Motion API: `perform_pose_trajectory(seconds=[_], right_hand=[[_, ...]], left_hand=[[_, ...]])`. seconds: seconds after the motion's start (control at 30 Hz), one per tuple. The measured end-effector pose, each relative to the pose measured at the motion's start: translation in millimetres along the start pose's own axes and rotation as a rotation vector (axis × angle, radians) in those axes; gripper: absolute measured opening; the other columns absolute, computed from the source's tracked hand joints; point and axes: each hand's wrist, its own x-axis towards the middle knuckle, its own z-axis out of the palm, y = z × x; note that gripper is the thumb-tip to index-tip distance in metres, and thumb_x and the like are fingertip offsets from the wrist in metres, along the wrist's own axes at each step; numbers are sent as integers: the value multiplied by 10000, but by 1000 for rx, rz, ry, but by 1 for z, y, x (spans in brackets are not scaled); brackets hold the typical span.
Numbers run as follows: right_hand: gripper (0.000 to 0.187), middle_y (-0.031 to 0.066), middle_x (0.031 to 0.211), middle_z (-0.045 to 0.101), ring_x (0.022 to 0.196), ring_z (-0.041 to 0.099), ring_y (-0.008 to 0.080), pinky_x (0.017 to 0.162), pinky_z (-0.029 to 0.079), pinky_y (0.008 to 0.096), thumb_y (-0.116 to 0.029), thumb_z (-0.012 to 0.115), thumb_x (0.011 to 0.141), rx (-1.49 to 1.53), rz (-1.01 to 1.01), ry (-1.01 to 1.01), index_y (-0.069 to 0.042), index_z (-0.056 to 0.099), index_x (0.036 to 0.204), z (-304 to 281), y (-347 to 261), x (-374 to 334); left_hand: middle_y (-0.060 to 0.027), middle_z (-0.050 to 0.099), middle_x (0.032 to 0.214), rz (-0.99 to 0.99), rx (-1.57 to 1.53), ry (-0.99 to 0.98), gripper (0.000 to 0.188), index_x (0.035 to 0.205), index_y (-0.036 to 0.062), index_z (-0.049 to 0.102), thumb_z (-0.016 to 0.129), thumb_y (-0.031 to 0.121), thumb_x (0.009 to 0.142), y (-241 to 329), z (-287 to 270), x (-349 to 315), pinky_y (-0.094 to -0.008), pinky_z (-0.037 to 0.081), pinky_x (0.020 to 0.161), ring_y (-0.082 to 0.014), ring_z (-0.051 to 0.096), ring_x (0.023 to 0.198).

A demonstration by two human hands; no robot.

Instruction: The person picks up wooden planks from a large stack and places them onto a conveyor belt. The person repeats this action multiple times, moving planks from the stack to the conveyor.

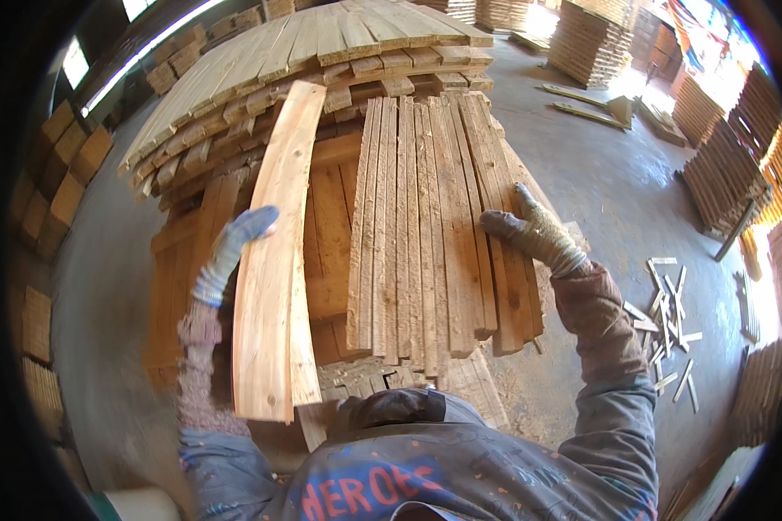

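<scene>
My left hand (245, 233), in a grey-blue knitted glove, grips the left edge of a wide pale plank (274, 260). The plank stands lengthwise away from me, tilted on its side, with a second plank edge (305, 373) showing along its right. To the right lies a row of narrow rough boards (419, 234), packed side by side on edge. My right hand (534, 233), gloved too, rests against the outermost board (506, 252) at the row's right side. Its thumb and fingers are spread, with nothing held. The left fingers under the plank are hidden.
Beyond the boards rises a large layered stack of planks (339, 43). Below the row sits a wooden base (328, 226) with gaps. Loose offcuts (666, 321) litter the floor at right. Board stacks (591, 43) stand at the back right, and timber blocks (65, 187) line the left.
</scene>
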Motion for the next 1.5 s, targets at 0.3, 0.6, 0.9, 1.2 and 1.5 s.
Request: perform_pose_trajectory(seconds=[0.3,0.6,0.9,1.2,1.5], right_hand=[[949,135,1126,744,1030,690,144,913,540,266,-308,761,932,546,-68,-109,189,188,1503,12,24,8],[723,68,1036,707,918,683,151,862,552,282,-144,715,961,565,-7,-153,61,309,1523,17,7,14],[887,286,1424,525,1323,516,399,1093,432,469,-421,774,880,-469,-533,291,9,361,1537,25,-91,25],[975,327,1646,122,1497,278,443,1124,407,520,-578,706,858,-895,-203,-65,10,350,1550,217,-295,81],[957,261,1675,120,1555,137,410,1253,168,518,-484,600,944,-973,-164,-210,13,124,1608,237,-282,68]], left_hand=[[-348,21,1647,-613,1078,52,1182,1630,331,197,511,970,687,97,158,51,-669,198,1186,-573,74,1504],[-354,351,1546,-240,317,290,1196,1632,185,192,785,702,732,12,89,25,-530,395,1145,-470,436,1393],[-311,292,1600,-423,264,183,930,1648,257,38,614,513,964,31,83,30,-482,274,1222,-450,357,1456],[-264,400,1559,95,405,422,851,1567,56,317,725,383,894,-53,-78,-17,-458,416,1135,-333,444,1416],[-251,632,1336,-367,112,301,822,1421,-119,455,766,420,884,-145,-210,-84,-375,477,1067,-354,585,1281]])
